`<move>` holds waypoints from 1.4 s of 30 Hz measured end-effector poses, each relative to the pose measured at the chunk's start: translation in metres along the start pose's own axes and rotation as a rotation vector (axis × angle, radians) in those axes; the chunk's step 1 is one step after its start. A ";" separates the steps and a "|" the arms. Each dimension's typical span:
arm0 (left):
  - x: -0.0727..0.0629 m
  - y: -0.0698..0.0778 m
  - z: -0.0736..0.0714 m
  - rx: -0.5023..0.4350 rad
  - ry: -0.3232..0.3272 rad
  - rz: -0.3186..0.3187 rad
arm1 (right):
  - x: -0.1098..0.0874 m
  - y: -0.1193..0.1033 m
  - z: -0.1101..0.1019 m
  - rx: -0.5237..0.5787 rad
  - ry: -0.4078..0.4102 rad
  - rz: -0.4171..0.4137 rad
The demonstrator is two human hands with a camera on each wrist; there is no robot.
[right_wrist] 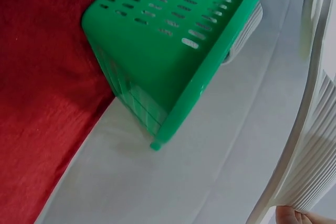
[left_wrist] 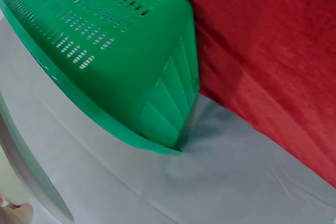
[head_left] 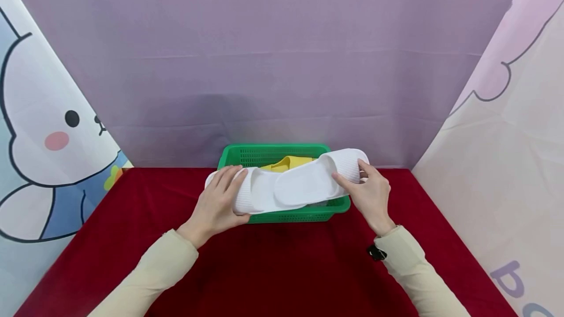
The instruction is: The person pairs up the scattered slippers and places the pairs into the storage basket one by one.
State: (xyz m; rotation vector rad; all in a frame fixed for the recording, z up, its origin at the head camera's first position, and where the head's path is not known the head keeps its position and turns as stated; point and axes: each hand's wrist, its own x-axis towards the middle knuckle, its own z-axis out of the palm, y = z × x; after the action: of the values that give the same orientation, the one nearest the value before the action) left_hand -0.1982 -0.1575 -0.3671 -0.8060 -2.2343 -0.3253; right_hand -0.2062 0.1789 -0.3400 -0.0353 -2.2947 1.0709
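Note:
Two white slide slippers with ribbed straps are held above a green plastic basket (head_left: pixel 282 217), their heel ends overlapping. My left hand (head_left: pixel 215 205) grips the left slipper (head_left: pixel 264 192) by its strap end, fingers over the top and thumb at the near edge. With thumb and fingers my right hand (head_left: pixel 371 195) pinches the right slipper (head_left: pixel 304 184) at its ribbed strap. In the right wrist view, the ribbed strap (right_wrist: pixel 310 166) is seen from close by, with a fingertip (right_wrist: pixel 287 215) on it. Only a slipper's edge (left_wrist: pixel 39 174) shows in the left wrist view.
Inside the basket lies a yellow item (head_left: pixel 288 162), partly hidden by the slippers. The basket stands on a red cloth (head_left: pixel 282 268) near its back edge, against a purple-grey curtain (head_left: pixel 282 62). Printed panels (head_left: pixel 53 170) flank both sides.

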 end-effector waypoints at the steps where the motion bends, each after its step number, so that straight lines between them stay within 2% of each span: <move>1: 0.001 0.001 0.001 0.007 0.001 0.008 | -0.001 0.000 0.001 -0.005 0.003 -0.004; 10: 0.007 0.008 0.007 0.068 0.031 0.076 | -0.006 -0.006 0.012 -0.024 -0.006 -0.015; 21: 0.012 0.017 0.017 0.123 0.051 0.116 | -0.014 -0.016 0.026 -0.035 -0.101 0.011; 35: 0.016 0.020 0.023 0.172 0.032 0.138 | -0.024 -0.028 0.039 -0.023 -0.160 0.039; 42: 0.018 0.022 0.026 0.182 0.065 0.145 | -0.026 -0.031 0.042 -0.017 -0.172 0.051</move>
State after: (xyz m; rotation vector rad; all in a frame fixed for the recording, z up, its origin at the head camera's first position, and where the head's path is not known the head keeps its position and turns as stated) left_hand -0.2087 -0.1209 -0.3732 -0.8408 -2.0960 -0.0760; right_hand -0.2002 0.1216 -0.3522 -0.0085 -2.4686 1.1186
